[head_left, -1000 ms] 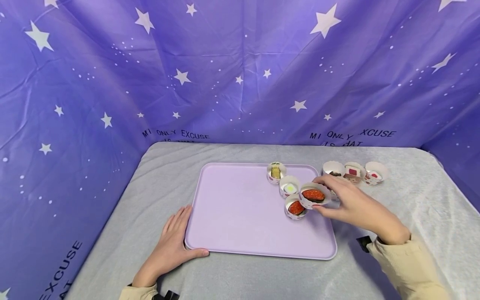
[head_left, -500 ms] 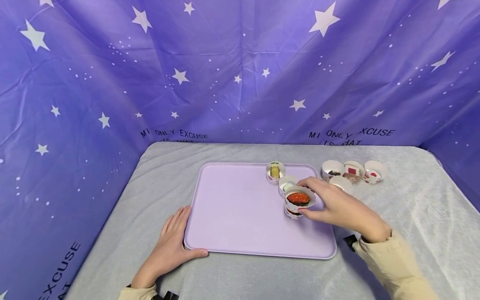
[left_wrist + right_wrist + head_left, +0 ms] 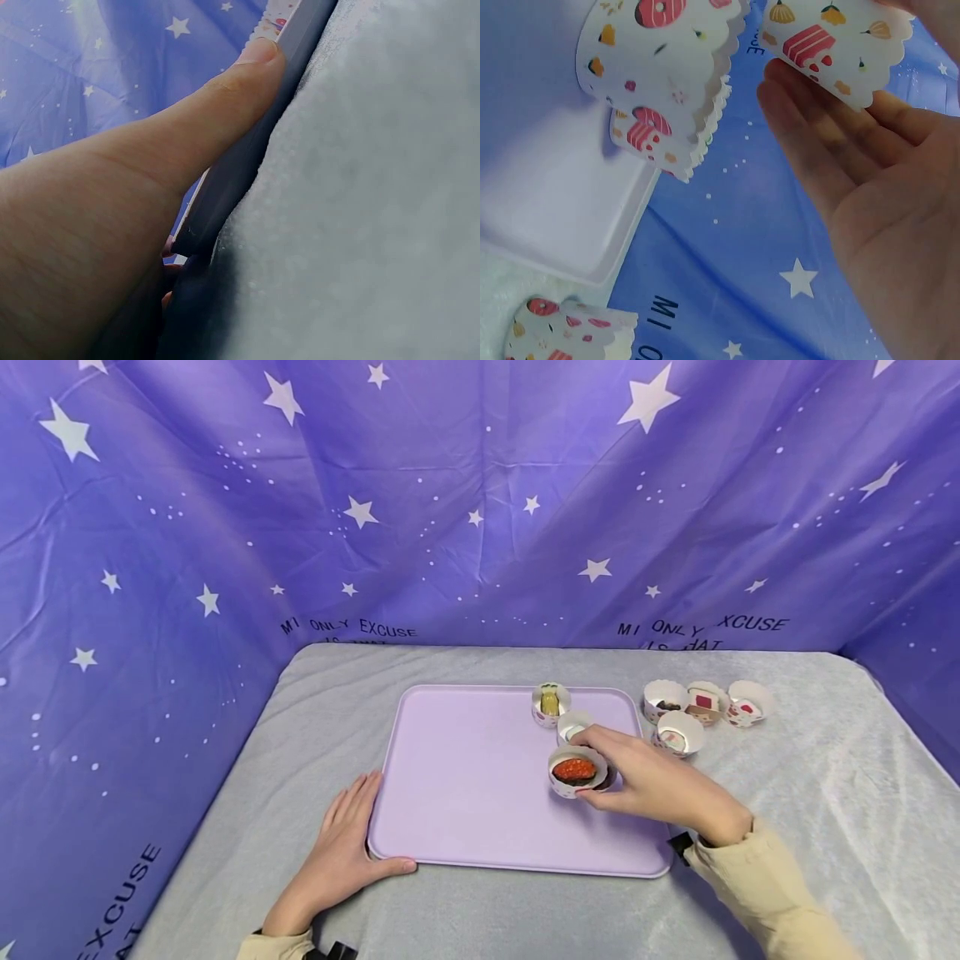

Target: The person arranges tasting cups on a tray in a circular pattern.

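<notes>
My right hand (image 3: 645, 777) pinches the rim of a paper baking cup (image 3: 557, 783) with a roe sushi piece (image 3: 574, 771) in it, over the lilac tray (image 3: 465, 793). Seen from the right wrist, the held cup (image 3: 825, 45) has cake and flower prints. A second roe cup (image 3: 609, 779) is mostly hidden behind the held one and the fingers. Just behind are a partly covered cup (image 3: 572, 724) and one with a yellow-green piece (image 3: 551, 703). My left hand (image 3: 341, 843) lies along the tray's left corner, thumb (image 3: 225, 105) at the front edge.
Right of the tray, on the grey cloth (image 3: 810, 793), stand more filled paper cups: one with a dark piece (image 3: 664, 702), one with a red square (image 3: 705, 703), one with a red-and-white piece (image 3: 748, 703), and a nearer one (image 3: 678, 735). A starry purple curtain (image 3: 480, 527) hangs behind.
My right hand has carried the roe cup leftward, past the other roe cup, and it now sits left of it. The nearer cup at the right has come into view. My left hand stays put.
</notes>
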Demonstrator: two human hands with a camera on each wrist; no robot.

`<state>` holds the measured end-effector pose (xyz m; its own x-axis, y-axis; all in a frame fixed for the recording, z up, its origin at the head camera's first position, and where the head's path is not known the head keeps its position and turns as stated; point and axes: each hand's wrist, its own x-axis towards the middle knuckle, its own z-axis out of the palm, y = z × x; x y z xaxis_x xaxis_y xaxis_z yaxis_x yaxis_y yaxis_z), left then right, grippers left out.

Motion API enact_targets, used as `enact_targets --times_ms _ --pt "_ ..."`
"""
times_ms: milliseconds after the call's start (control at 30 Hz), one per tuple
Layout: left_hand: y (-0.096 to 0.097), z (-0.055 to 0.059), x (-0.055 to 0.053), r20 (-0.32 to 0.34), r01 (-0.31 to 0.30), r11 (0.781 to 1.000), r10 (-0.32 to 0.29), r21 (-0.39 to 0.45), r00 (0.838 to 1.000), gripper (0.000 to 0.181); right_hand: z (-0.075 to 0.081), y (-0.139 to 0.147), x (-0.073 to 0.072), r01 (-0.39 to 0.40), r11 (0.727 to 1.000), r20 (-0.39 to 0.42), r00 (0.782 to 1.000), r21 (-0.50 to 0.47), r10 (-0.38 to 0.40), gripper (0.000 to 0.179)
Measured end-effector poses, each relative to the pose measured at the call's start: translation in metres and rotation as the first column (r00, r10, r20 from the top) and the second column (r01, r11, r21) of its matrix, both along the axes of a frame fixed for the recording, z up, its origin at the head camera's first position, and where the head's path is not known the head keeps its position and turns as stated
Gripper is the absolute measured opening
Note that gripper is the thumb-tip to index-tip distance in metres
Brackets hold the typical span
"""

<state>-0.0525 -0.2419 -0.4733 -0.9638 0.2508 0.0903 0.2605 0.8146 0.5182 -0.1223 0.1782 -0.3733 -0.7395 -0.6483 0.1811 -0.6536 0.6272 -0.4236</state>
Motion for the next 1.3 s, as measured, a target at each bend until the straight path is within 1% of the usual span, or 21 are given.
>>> enact_targets --times_ms 267,567,733,1067,1300 --pt "-0.001 0.000 -0.001 0.002 0.002 1.000 -0.002 -0.005 1.000 0.129 -0.005 -0.006 -0.001 -0.012 1.000 0.028 1.000 -0.003 0.012 0.044" --pt "0.000 0.001 -0.001 0.006 -0.003 1.000 0.003 -0.009 1.000 0.129 -0.004 -0.012 0.001 -0.008 1.000 0.033 0.999 0.000 0.008 0.046" --pt "0.000 0.001 -0.001 0.009 -0.005 1.000 0.005 -0.010 1.000 0.129 -0.004 -0.016 0.001 -0.010 1.000 0.053 0.999 -0.001 0.010 0.043" --pt "-0.001 0.001 -0.001 0.019 -0.003 1.000 0.003 -0.002 1.000 0.129 -0.005 -0.020 0.002 -0.057 0.998 0.027 0.998 -0.013 0.058 0.041" --pt "-0.001 0.001 -0.001 0.016 -0.002 1.000 0.002 -0.001 1.000 0.129 -0.003 -0.023 0.003 -0.051 0.999 0.023 0.998 -0.005 0.052 0.041"
